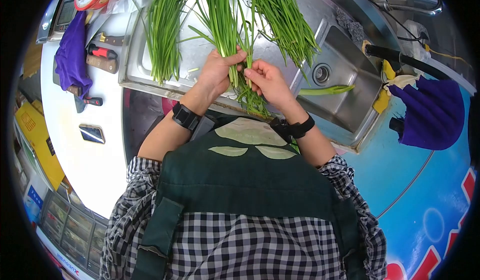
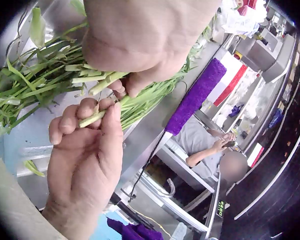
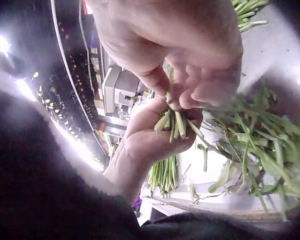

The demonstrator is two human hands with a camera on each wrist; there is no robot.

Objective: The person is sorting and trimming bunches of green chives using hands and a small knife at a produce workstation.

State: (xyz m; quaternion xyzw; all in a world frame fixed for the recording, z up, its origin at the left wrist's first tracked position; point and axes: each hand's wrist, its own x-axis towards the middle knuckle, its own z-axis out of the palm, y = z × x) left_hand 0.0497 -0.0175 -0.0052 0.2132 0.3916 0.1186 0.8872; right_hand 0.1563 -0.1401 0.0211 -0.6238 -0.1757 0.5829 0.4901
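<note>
In the head view my left hand (image 1: 214, 74) grips a bunch of garlic chives (image 1: 220, 15) near its cut ends. Close beside it my right hand (image 1: 271, 82) pinches a thin chive stalk (image 2: 91, 119) between thumb and fingers, as the left wrist view shows. From the right wrist view, several pale stalk ends (image 3: 177, 125) stick out of the left fist, just below the right fingertips. Loose leaf scraps (image 1: 252, 102) lie at the counter's front edge under both hands. More chives lie in a left pile (image 1: 167, 35) and a right pile (image 1: 285, 20).
A steel sink basin (image 1: 345, 80) lies to the right, with one long leaf (image 1: 327, 90) across its edge. Knives (image 1: 102, 62), a purple cloth (image 1: 73, 52) and a phone (image 1: 92, 133) rest on the white surface at left. Another purple cloth (image 1: 432, 112) hangs right; a seated person (image 2: 202, 145) is behind.
</note>
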